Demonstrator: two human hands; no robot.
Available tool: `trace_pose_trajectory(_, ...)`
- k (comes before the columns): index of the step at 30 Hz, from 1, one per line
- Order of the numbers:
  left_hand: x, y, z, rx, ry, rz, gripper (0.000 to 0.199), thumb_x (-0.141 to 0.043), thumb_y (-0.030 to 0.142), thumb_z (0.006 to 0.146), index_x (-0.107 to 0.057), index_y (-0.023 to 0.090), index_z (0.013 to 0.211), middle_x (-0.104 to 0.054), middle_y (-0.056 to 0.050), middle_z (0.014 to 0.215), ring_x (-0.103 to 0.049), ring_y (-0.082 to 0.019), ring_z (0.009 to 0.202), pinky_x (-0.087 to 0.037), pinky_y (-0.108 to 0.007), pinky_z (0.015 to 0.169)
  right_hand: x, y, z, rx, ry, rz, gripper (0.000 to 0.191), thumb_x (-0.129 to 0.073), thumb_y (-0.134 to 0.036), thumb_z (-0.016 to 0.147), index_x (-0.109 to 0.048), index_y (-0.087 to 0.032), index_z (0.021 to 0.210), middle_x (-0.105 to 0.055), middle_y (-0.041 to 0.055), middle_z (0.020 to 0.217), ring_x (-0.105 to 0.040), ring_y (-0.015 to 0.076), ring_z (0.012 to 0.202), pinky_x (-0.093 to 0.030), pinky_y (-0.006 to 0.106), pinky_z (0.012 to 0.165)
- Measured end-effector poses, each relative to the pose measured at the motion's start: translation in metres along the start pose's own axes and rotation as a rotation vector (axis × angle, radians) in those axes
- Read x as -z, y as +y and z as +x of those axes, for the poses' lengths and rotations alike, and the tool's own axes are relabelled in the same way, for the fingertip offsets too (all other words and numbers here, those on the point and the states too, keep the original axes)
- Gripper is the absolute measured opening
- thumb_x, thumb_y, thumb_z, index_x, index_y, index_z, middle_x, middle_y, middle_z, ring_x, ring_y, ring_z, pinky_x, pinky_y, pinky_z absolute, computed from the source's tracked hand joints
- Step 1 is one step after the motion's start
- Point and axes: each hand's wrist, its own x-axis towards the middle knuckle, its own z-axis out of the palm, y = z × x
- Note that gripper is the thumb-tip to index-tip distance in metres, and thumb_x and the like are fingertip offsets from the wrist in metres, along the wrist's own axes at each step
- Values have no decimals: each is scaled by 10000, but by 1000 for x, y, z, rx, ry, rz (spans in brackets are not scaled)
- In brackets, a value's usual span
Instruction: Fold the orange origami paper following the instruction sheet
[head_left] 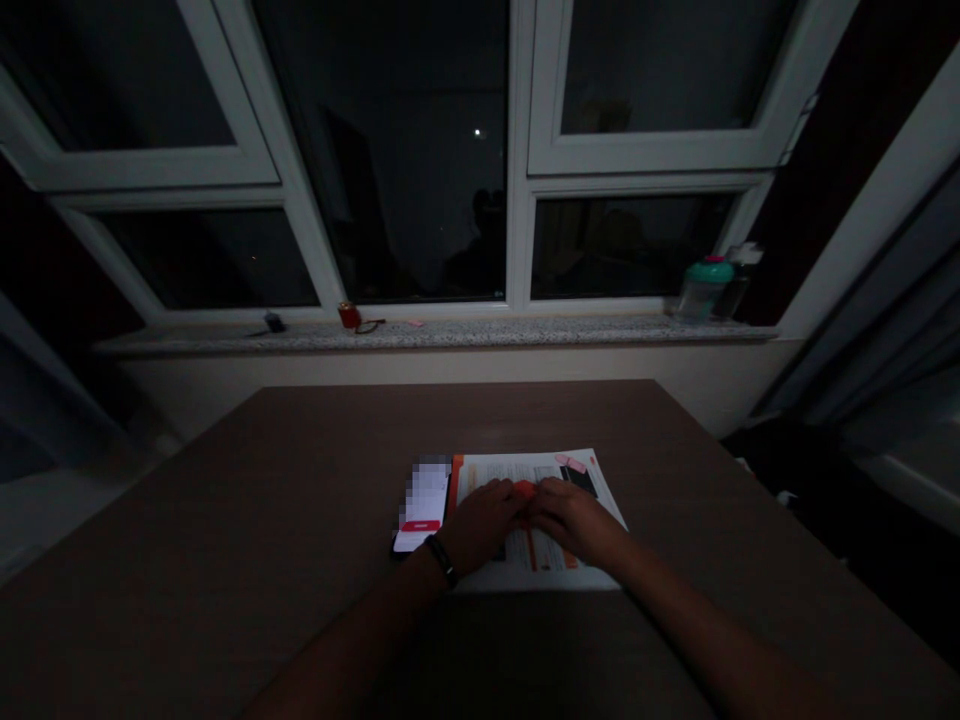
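Note:
Both hands meet over a printed sheet or booklet [525,580] with orange and black blocks on the table. Between their fingertips is a small red-orange piece [525,489] that looks like folded paper, largely hidden by the fingers. My left hand [484,522], with a dark band at the wrist, pinches it from the left. From the other side, the bent fingers of my right hand [574,515] close on it. A phone [429,495] with a lit screen lies just left of the printed pages. Near their top right is a small pink shape [571,463].
The brown table [300,480] reaches towards a stone windowsill [465,332]. On the sill stand a teal-lidded bottle [705,285] beside a clear one, a small red item [349,315] and a small dark item [274,321]. The room is dim.

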Motion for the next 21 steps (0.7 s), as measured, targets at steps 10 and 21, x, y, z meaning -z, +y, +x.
trace_pose_trajectory(10, 3, 1, 1, -17, 0, -57, 186, -450, 143, 988, -589, 190, 1101, -581, -59, 1067, -538, -203, 972, -427, -306, 851, 1, 1, -1, -10, 0, -37, 99, -559, -199, 923, -647, -198, 877, -598, 53, 895, -562, 200, 871, -440, 303, 770)
trace_pose_trajectory(21, 2, 3, 2, 182, 129, -296, 213, -626, 233, 879, -573, 185, 1079, -623, -51, 1048, -571, -211, 961, -441, -308, 838, -3, 2, 1, -165, 67, 78, 141, -593, -155, 880, -575, -183, 743, -540, 15, 800, -559, 164, 777, -413, 262, 697)
